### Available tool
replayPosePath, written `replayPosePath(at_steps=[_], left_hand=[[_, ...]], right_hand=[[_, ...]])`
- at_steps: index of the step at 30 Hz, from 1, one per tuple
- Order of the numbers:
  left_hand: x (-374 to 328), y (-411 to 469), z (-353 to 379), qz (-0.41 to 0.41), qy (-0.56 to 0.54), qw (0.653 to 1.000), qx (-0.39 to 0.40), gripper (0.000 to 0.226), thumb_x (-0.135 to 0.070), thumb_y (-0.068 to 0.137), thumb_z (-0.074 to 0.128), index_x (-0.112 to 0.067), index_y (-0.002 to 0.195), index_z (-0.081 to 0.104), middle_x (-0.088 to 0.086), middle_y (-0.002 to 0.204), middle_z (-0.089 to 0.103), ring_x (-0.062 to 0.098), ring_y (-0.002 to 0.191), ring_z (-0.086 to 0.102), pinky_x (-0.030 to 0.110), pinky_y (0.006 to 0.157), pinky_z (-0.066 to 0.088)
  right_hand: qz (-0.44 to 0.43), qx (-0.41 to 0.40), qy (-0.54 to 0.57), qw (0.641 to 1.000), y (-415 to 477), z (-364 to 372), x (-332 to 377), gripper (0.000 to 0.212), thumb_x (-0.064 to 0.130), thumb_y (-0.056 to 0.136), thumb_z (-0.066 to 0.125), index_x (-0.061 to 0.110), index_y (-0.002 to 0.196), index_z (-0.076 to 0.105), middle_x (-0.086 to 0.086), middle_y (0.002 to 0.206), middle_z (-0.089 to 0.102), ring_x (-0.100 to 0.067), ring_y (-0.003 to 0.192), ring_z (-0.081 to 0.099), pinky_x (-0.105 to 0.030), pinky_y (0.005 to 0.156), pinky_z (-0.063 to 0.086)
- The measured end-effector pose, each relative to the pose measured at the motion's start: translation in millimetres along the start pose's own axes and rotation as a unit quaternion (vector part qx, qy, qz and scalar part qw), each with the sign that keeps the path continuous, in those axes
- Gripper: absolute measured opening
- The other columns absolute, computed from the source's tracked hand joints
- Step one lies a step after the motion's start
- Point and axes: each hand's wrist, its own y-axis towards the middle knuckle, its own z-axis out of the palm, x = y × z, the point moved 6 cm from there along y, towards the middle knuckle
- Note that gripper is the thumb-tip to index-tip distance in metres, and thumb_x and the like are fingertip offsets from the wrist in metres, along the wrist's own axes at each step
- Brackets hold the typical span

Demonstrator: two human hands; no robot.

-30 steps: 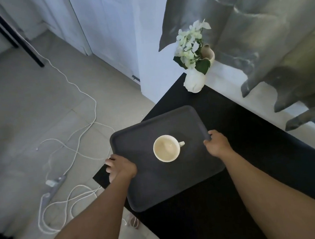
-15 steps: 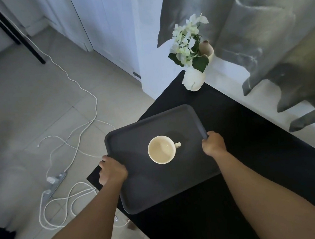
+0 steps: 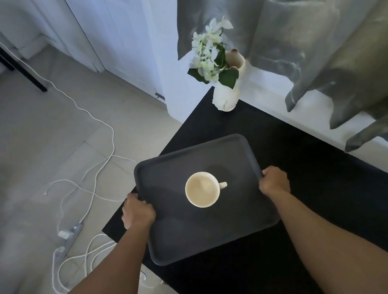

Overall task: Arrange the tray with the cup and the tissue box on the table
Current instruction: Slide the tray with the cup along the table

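Observation:
A dark grey rectangular tray (image 3: 174,236) lies over the left end of the black table (image 3: 327,204). A cream cup (image 3: 202,189) stands upright near the tray's middle, its handle pointing right. My left hand (image 3: 136,210) grips the tray's left rim, and my right hand (image 3: 274,181) grips its right rim. No tissue box is in view.
A white vase with white flowers (image 3: 224,95) stands at the table's far corner. Grey curtains (image 3: 320,35) hang over a white ledge along the table's right side. White cables and a power strip (image 3: 70,233) lie on the tiled floor to the left.
The tray with the cup has shifted slightly right and farther over the table, both hands keeping their grip on its rims.

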Motion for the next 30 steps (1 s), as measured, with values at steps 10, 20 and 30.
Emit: replayPosePath(at_steps=[10,20,30], left_hand=[[-63.9,-13.1,22.2,0.09,0.031,0.995,0.029,0.034,-0.014,0.094,0.052,-0.01,0.127,0.054,0.016,0.127,0.061,0.038,0.119,0.055,0.044,0.098,0.041],[-152.5,-31.0,50.8,0.206,0.062,0.974,0.066,0.038,-0.016,0.095,0.052,-0.013,0.133,0.056,0.016,0.126,0.064,0.037,0.118,0.058,0.045,0.1,0.043],[-218.1,-40.5,86.4,0.27,0.078,0.954,0.101,0.04,-0.013,0.091,0.055,-0.017,0.13,0.061,0.016,0.124,0.065,0.038,0.115,0.059,0.044,0.098,0.046]], right_hand=[[0.051,-0.012,0.07,0.996,-2.8,-38.0,-63.8,0.006,0.01,0.093,0.059,0.01,0.097,0.063,-0.01,0.102,0.062,-0.018,0.076,0.055,-0.035,0.069,0.044],[0.114,-0.023,0.162,0.98,-10.5,-62.5,-135.5,0.01,0.009,0.092,0.057,0.004,0.097,0.064,-0.01,0.096,0.063,-0.019,0.078,0.058,-0.031,0.06,0.041],[0.17,-0.036,0.214,0.961,-3.4,-70.2,-180.6,0.01,0.012,0.091,0.057,0.006,0.089,0.065,-0.012,0.089,0.065,-0.022,0.074,0.061,-0.031,0.056,0.042]])
